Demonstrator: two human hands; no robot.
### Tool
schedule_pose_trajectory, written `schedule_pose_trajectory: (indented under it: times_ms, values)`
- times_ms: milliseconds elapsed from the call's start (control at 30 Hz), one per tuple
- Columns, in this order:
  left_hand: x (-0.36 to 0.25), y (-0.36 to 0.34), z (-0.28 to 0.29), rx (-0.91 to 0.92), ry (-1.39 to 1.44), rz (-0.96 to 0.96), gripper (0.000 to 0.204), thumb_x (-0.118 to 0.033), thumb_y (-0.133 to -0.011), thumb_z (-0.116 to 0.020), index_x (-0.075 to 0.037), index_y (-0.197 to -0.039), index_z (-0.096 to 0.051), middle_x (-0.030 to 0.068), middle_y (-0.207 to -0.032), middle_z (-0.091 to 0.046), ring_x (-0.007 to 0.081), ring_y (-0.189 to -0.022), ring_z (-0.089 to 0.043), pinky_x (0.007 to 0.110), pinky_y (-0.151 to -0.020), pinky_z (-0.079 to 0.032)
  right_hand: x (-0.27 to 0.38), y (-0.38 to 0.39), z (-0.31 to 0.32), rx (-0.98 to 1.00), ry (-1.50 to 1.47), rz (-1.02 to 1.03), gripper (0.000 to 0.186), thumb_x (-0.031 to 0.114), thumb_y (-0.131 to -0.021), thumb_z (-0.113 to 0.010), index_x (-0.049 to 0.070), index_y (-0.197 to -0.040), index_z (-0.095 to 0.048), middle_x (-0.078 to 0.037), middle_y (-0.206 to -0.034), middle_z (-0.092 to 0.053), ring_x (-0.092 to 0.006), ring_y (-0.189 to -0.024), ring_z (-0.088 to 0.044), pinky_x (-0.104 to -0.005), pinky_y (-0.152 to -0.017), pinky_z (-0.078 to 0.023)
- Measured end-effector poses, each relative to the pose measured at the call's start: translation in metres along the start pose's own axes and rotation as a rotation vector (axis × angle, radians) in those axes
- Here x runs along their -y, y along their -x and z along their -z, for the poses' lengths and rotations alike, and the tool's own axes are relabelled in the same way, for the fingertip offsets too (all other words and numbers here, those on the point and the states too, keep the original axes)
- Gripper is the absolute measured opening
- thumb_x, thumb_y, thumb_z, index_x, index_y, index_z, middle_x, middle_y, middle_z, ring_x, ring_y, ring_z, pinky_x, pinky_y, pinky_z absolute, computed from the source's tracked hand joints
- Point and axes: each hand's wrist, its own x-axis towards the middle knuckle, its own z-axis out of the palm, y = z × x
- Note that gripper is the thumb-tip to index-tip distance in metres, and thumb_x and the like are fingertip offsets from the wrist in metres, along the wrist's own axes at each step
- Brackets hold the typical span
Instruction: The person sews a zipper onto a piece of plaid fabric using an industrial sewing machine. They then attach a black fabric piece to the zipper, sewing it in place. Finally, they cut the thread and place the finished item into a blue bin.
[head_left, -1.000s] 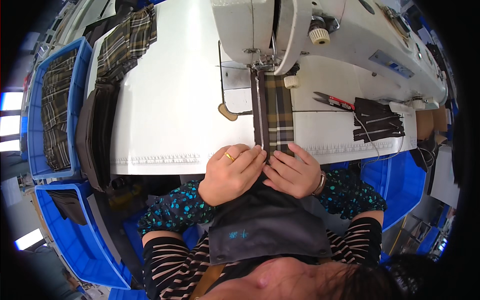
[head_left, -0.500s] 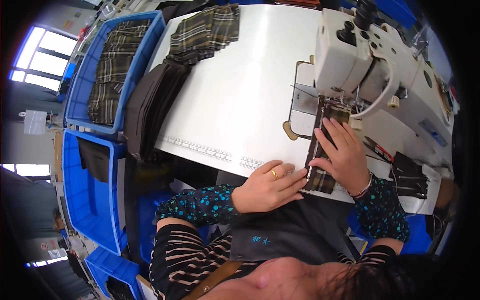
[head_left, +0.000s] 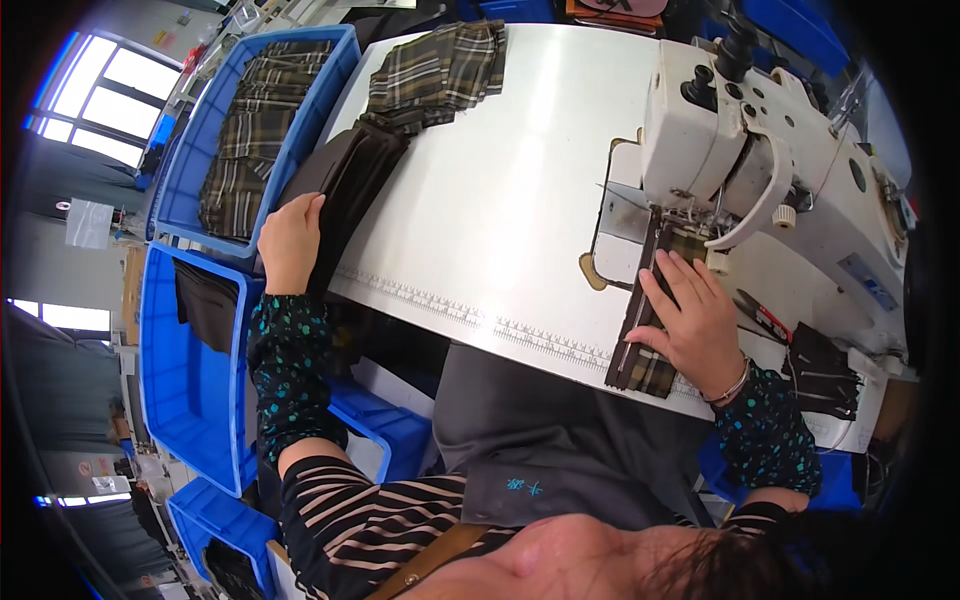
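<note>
The white worktop (head_left: 500, 190) carries a sewing machine (head_left: 700, 130) along its right side; a blue bin (head_left: 312, 130) of plaid pieces stands just beyond its left edge. A stack of dark fabric (head_left: 352, 190) lies along that edge, touching a plaid pile (head_left: 437, 75) at the far left corner. A plaid strip with a zip (head_left: 655, 372) runs from the needle area to the front edge, under the right hand (head_left: 690, 322), laid flat, thumb spread. The left hand (head_left: 291, 240) touches the stack, fingers drawn narrow; whether they grip it, I cannot tell. Near the front right corner lie dark zips (head_left: 825, 370) and red-handled snips (head_left: 766, 318).
</note>
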Motion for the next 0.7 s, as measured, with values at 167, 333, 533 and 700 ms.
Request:
schedule_pose_trajectory:
  times_ms: [167,333,533,700]
  values:
    - [0.021,-0.01,0.001,0.028,0.097,-0.007,0.029,-0.035,-0.104,-0.064,-0.012,-0.109,-0.081,0.0171,-0.097,-0.077,0.0403,-0.095,-0.073,0.049,-0.083,-0.057,-0.003,0.001,-0.001,-0.002,0.021,0.036,0.073,0.054,-0.082,-0.078,0.0,-0.131,-0.07,-0.024,-0.142,-0.064,-0.0366,-0.13,-0.062,-0.0457,-0.103,-0.048]
    - [0.019,-0.006,0.0,0.057,0.021,-0.088,0.027,-0.031,-0.103,-0.064,-0.012,-0.113,-0.08,0.0177,-0.099,-0.077,0.04,-0.096,-0.073,0.049,-0.084,-0.057,-0.003,-0.001,-0.001,-0.004,0.019,0.05,0.074,0.055,-0.083,-0.078,-0.001,-0.13,-0.07,-0.025,-0.14,-0.064,-0.0371,-0.129,-0.062,-0.0458,-0.103,-0.048]
    - [0.014,-0.013,0.006,0.01,-0.094,-0.156,0.023,-0.026,-0.098,-0.065,-0.012,-0.11,-0.08,0.016,-0.095,-0.077,0.0394,-0.092,-0.073,0.051,-0.081,-0.057,-0.001,0.0,-0.002,-0.029,0.013,0.053,0.075,0.054,-0.082,-0.078,-0.002,-0.13,-0.069,-0.026,-0.138,-0.065,-0.0374,-0.128,-0.063,-0.0466,-0.105,-0.047]
    - [0.004,-0.025,0.042,-0.139,-0.444,-0.259,0.019,-0.024,-0.097,-0.067,-0.009,-0.086,-0.07,0.0115,-0.083,-0.072,0.0367,-0.083,-0.072,0.051,-0.071,-0.057,-0.002,-0.002,-0.001,0.002,-0.024,0.034,0.074,0.054,-0.082,-0.078,-0.002,-0.131,-0.068,-0.024,-0.139,-0.064,-0.0381,-0.13,-0.061,-0.0497,-0.11,-0.046]
